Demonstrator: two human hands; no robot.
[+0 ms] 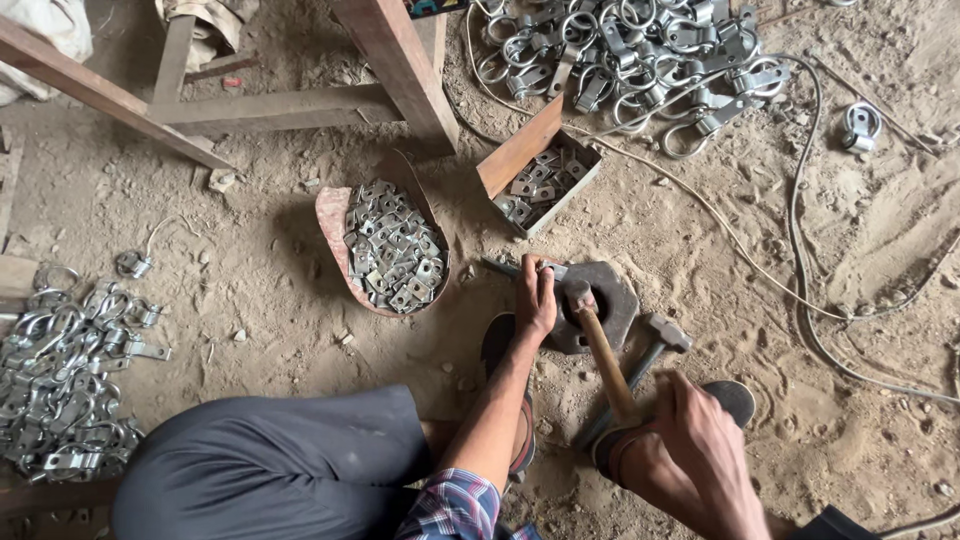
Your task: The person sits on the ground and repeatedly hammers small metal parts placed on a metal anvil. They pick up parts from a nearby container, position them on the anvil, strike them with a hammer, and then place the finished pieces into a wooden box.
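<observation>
My right hand (pixel 690 435) grips the wooden handle of a hammer (pixel 598 340), whose head rests on a thick octagonal steel block (pixel 612 296) on the dirt floor. My left hand (pixel 536 298) lies on the block's left edge, fingers closed around a small metal piece that is mostly hidden. A second hammer (pixel 655 340) with a dark handle lies on the ground just right of the block.
A curved scoop (pixel 335 225) and a small cardboard box (pixel 520 152) hold several small metal plates. Heaps of metal ring clamps (pixel 640 55) lie at the top and another ring heap (pixel 60 380) at left. Wooden beams (pixel 400 65) stand top left. A wire (pixel 800 300) runs along the right.
</observation>
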